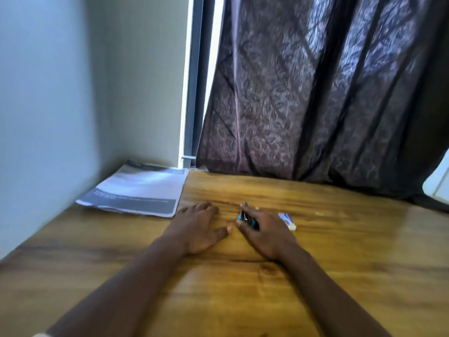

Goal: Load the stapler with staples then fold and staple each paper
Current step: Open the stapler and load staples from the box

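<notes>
The stapler is best steadied in both hands before its top is swung open, so that a strip of staples can be slid in straight; loading is judged the step in hand. It is small, blue with a metal top, largely hidden, and lies near the middle of the table. It is gripped by the right hand, thumb and fingers curled round it. The staple box lies just beside. The left hand is laid flat, holding nothing. The papers are stacked far left.
</notes>
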Tool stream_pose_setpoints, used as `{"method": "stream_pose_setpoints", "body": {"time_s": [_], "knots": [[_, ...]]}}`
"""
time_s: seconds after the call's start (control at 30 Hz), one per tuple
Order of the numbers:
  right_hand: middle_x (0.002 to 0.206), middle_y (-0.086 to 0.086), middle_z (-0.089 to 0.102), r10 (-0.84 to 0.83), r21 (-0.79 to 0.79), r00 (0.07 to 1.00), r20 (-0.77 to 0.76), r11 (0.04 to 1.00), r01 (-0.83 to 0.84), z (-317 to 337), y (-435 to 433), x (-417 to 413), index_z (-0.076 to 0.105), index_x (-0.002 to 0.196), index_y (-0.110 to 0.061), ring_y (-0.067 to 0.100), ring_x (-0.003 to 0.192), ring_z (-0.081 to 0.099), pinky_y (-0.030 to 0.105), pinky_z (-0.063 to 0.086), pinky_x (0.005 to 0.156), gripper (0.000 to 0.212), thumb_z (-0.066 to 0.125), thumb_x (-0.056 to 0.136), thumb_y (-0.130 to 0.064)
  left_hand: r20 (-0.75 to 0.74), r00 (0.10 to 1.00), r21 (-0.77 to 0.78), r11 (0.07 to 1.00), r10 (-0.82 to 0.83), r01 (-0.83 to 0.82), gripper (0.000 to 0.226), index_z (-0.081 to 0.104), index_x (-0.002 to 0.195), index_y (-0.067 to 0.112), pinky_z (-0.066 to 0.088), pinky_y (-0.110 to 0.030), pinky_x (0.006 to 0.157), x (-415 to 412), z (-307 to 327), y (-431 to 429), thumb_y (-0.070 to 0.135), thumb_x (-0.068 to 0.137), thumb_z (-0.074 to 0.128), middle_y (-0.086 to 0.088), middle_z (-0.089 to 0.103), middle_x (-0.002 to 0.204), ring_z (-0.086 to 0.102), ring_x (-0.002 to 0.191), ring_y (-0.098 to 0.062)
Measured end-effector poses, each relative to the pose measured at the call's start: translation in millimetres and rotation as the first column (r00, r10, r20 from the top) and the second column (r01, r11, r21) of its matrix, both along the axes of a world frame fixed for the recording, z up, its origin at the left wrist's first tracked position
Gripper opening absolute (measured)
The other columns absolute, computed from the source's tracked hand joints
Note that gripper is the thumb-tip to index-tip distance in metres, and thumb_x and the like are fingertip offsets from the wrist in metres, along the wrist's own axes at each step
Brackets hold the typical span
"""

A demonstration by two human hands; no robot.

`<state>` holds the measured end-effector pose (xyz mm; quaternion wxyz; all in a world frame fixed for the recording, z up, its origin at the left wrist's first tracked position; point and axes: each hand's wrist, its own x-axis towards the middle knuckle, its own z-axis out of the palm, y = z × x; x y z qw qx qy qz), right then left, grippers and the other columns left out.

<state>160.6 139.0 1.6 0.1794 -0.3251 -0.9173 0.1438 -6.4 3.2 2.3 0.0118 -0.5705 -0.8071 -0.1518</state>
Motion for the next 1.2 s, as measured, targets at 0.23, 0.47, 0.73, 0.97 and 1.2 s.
{"method": "stream_pose_setpoints", "body": {"time_s": [0.23,0.47,0.73,0.97,1.2], "knots": [[0.148,-0.008,0.054,0.040,0.020,0.993,-0.108,0.999,-0.038,-3.6,11.4,-1.2,0.045,0.149,-0.035,0.012,0.135,0.049,0.033,0.040,0.110,0.057,0.046,0.097,-0.058,0.018,0.999,0.034,0.999,-0.029,0.028,0.079,0.032,0.155,0.035,0.024,-0.044,0.124,-3.6,-2.0,3.6,0.077,0.089,0.043,0.007,0.030,0.165,0.030,0.152,-0.017],[0.128,-0.010,0.070,0.177,0.025,0.946,-0.270,0.984,-0.177,3.1,-3.2,4.6,0.064,0.133,-0.030,0.009,0.118,0.062,0.036,0.048,0.101,0.059,0.040,0.093,-0.065,-0.085,0.964,0.336,0.904,-0.250,0.264,0.062,0.035,0.153,0.040,0.045,-0.027,0.105,7.1,10.8,13.7,0.046,0.096,0.058,0.014,0.040,0.153,0.047,0.135,-0.009],[0.113,-0.022,0.073,0.231,-0.095,0.856,-0.463,0.947,-0.307,12.0,-14.2,12.5,0.070,0.121,-0.034,-0.003,0.108,0.065,0.029,0.052,0.094,0.026,0.055,0.101,-0.042,-0.127,0.923,0.497,0.782,-0.362,0.375,0.024,0.067,0.121,0.024,0.051,-0.024,0.086,10.2,10.4,20.0,0.026,0.097,0.064,0.009,0.067,0.114,0.059,0.099,-0.003],[0.108,-0.020,0.073,0.210,-0.066,0.843,-0.495,0.958,-0.277,14.5,-17.9,10.2,0.068,0.121,-0.034,0.002,0.103,0.067,0.038,0.054,0.090,0.024,0.053,0.104,-0.027,-0.155,0.939,0.522,0.781,-0.307,0.342,0.029,0.062,0.122,0.030,0.050,-0.026,0.072,15.7,15.7,15.7,0.032,0.093,0.063,0.012,0.065,0.107,0.060,0.087,-0.005],[0.095,-0.016,0.074,0.206,-0.056,0.846,-0.492,0.962,-0.267,16.0,-22.4,7.1,0.070,0.112,-0.031,0.005,0.090,0.068,0.039,0.055,0.080,0.020,0.052,0.104,-0.028,-0.104,0.966,0.607,0.755,-0.235,0.249,0.026,0.065,0.101,0.026,0.033,-0.008,0.062,24.6,18.7,11.5,0.045,0.084,0.066,0.013,0.069,0.091,0.058,0.070,-0.004]]}}
